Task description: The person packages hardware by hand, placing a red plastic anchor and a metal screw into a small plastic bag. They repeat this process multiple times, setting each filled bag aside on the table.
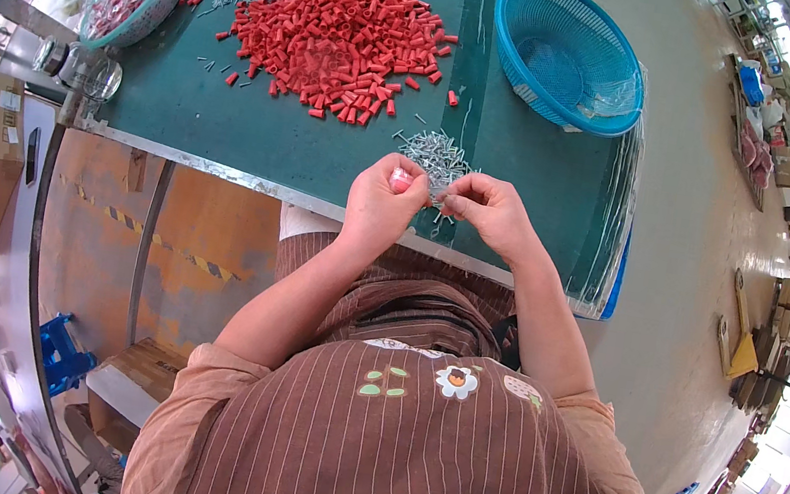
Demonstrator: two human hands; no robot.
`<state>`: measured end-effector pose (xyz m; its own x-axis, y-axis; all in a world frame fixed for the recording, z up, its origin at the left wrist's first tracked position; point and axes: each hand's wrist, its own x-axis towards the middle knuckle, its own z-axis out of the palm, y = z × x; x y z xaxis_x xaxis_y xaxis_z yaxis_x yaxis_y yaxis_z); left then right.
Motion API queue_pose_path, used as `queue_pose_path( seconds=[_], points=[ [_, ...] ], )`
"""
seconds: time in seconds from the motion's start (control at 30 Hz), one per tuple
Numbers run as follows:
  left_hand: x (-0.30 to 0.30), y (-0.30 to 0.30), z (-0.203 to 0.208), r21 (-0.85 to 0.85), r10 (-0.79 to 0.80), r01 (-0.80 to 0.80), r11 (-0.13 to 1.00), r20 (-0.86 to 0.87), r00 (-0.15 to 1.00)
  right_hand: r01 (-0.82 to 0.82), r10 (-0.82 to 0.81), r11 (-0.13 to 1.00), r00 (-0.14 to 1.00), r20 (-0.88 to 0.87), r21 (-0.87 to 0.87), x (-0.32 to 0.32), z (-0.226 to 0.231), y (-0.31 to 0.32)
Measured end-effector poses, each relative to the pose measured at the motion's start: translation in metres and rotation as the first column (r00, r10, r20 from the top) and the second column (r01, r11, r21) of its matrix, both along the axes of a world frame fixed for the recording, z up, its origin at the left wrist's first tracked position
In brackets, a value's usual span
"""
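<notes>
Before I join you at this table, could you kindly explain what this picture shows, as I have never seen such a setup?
Of course. There is no machine here: a person works with two bare hands. The picture comes from a wide camera on that person's head, looking down, so straight edges bend near the rim.

On the green table lie a large heap of red caps, a small pile of screws by the hands, and more screws behind the caps. A blue basket stands right, a pale green basket left.

The left hand holds something small and red; the right hand pinches its fingertips together, but what is between them is too small to tell.
</notes>
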<state>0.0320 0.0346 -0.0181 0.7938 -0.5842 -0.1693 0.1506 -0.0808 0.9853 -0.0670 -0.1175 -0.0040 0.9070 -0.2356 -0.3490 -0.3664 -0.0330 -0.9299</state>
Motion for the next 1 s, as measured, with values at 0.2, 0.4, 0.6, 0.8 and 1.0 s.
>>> queue_pose_path(
  seconds=[0.2,0.4,0.6,0.8,1.0],
  points=[
    [0.007,0.003,0.016,-0.036,-0.017,0.006,0.999,-0.305,0.952,0.094,-0.095,0.984,0.995,-0.003,0.152,0.000,0.000,0.000],
    [0.015,0.006,0.021,-0.055,-0.014,-0.008,0.998,-0.395,0.918,0.121,-0.125,0.965,0.992,-0.001,0.233,0.001,0.005,0.001],
    [0.021,0.010,0.010,0.099,-0.014,0.010,0.995,0.045,0.999,0.140,-0.137,0.981,0.990,-0.031,0.131,0.010,0.008,-0.006],
    [0.029,0.017,0.013,0.315,-0.114,0.022,0.949,0.275,0.955,0.135,-0.133,0.874,0.990,0.039,-0.467,0.050,-0.024,-0.042],
    [0.025,0.027,0.004,0.192,-0.049,0.031,0.981,0.092,0.995,0.097,-0.132,0.591,0.991,0.023,-0.801,0.108,-0.040,-0.046]
  ],
)
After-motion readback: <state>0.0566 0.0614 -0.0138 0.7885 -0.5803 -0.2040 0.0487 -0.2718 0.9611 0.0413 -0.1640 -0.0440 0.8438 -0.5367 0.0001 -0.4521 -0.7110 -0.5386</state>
